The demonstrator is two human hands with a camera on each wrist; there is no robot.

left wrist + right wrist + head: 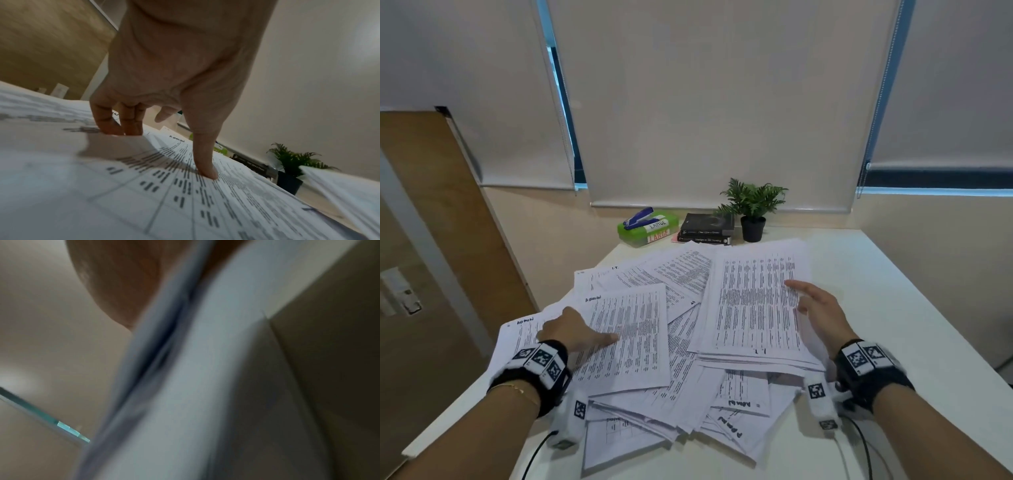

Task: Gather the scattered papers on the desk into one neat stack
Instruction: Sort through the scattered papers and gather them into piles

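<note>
Crowding the desk's (893,308) far edge: stapler box (647,228), books (707,228), plant (753,205).

Matt white printed papers (626,342); smooth white desk (893,291); wood-grain door (431,205); glossy green plastic box (647,231).

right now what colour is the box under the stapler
Bright green box with white labels, clearest in the head view.

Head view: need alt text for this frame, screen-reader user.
Two hands rest on printed papers scattered across a white desk: the left hand presses one sheet, the right hand lies on a thicker pile. A potted plant, black books and a green box stand behind.
</note>
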